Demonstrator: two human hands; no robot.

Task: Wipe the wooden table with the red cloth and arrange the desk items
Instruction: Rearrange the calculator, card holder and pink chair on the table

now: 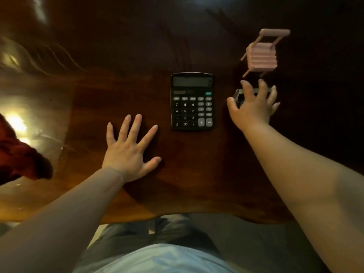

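Arranging looks like the step in hand, judging by where the red cloth (17, 154) sits: bunched at the far left edge of the wooden counter (118, 91), well apart from both hands and held by neither. The left hand (129, 152) lies flat and open on the counter, fingers spread, just left of the black calculator (192, 101) and not touching it. The right hand (254, 107) reaches forward with fingers splayed over a small grey and black object (237, 97), perhaps a stapler or punch; most of it is hidden under the palm, and I cannot tell whether the hand has closed on it or only hovers above. Just beyond the fingertips stands a small pink toy chair (263, 54), tilted as the wide lens shows it.

To do this well, the right hand should settle squarely over the small object and pinch it by its long sides before lifting, since a grip at one end may let it swing. Its fingertips are near the chair legs, so the reach should stay low and short to avoid knocking that light piece over. The calculator already lies square to the counter edge, so lining the small object up beside it would give a tidy row. The left hand can steady the calculator if needed.
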